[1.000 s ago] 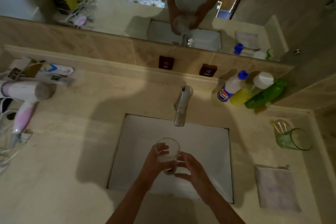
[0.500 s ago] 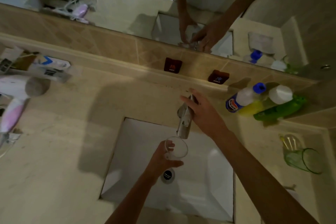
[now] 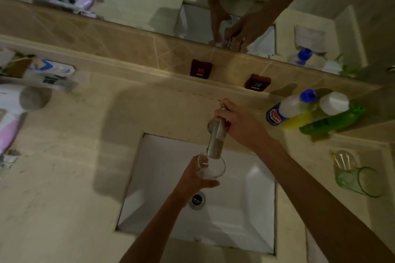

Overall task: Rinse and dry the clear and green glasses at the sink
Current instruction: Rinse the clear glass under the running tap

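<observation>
My left hand (image 3: 193, 179) holds the clear glass (image 3: 213, 167) over the white sink (image 3: 252, 215), its mouth right under the spout of the metal faucet (image 3: 215, 141). My right hand (image 3: 239, 126) is wrapped around the faucet handle at the back of the basin. The green glass (image 3: 359, 181) lies on its side on the counter at the right, apart from both hands. No water stream can be made out.
Bottles (image 3: 307, 111) stand in the back right corner, and a small glass holder (image 3: 342, 159) sits behind the green glass. A hair dryer (image 3: 15, 113) and boxes (image 3: 47, 72) lie at the left. HOT (image 3: 200, 68) and COLD (image 3: 257, 82) tags sit on the ledge below the mirror.
My right hand left the glass and reached up to close on the faucet handle. My left hand raised the clear glass until it sat under the spout.
</observation>
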